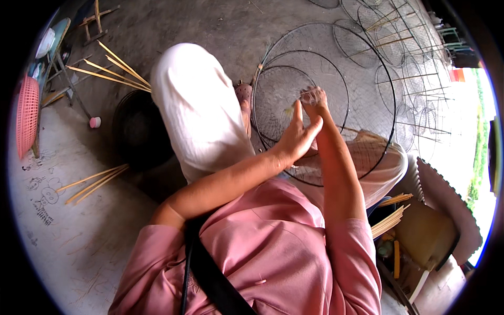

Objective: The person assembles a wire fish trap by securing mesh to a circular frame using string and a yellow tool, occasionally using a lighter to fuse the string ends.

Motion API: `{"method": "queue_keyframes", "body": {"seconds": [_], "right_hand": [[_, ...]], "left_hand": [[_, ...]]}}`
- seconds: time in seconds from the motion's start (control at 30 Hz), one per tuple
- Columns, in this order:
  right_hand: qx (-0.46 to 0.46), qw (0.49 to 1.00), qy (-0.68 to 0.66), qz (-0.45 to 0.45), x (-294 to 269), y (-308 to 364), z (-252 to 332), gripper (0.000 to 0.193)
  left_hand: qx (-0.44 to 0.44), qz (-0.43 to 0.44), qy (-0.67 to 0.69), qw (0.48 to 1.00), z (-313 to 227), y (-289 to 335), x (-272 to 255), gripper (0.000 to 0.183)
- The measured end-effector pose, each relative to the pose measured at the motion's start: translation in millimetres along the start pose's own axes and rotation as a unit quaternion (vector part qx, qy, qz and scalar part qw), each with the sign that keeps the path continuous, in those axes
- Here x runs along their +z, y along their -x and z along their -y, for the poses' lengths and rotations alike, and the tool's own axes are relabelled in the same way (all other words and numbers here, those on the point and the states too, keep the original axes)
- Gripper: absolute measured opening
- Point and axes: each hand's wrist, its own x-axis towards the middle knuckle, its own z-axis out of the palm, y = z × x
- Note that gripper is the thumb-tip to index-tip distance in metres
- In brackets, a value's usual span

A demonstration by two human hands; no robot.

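A round net cage (362, 97) of thin mesh on several dark wire hoops rests over my bent right leg and the floor in front of me. Inside the outline of its largest hoop, my right hand (314, 98) is closed with curled fingers, and fine netting gathers over them. My left hand (297, 137) reaches across from the left, just short of the right one and beside that wrist. Its index finger points away from me and its thumb stands apart. The other left fingers are partly hidden, and I see nothing held in that hand.
More wire-hooped net cages (401, 47) stand at the far right. Thin wooden sticks (123, 71) jut out near a dark round bundle (137, 126) left of my knee. Cut sticks (387, 221) lie at my right hip. A pink basket (27, 115) is at far left.
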Motion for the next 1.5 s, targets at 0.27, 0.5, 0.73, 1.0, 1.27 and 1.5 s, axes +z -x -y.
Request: {"method": "queue_keyframes", "body": {"seconds": [0.27, 0.5, 0.73, 1.0, 1.27, 1.5], "right_hand": [[-0.031, 0.998, -0.052, -0.020, 64, -70, -25, 0.026], [-0.079, 0.993, -0.086, 0.033, 48, -98, -18, 0.020], [-0.098, 0.944, -0.313, -0.029, 22, -140, 0, 0.021], [-0.049, 0.980, -0.169, 0.096, 102, -152, -56, 0.025], [-0.085, 0.785, -0.601, -0.119, 34, -159, -26, 0.022], [-0.167, 0.262, -0.950, -0.004, 48, -119, -99, 0.061]], "left_hand": [[0.168, 0.570, -0.058, 0.802, -174, -37, -69, 0.050], [-0.010, -0.221, 0.117, 0.968, -51, -242, -191, 0.027], [-0.057, -0.197, 0.122, 0.971, 88, -322, -178, 0.037], [-0.138, -0.229, 0.234, 0.935, 102, -331, -177, 0.032], [0.060, -0.218, 0.114, 0.967, 71, -343, -175, 0.017], [0.039, -0.281, -0.514, 0.810, -72, -332, -255, 0.020]]}}
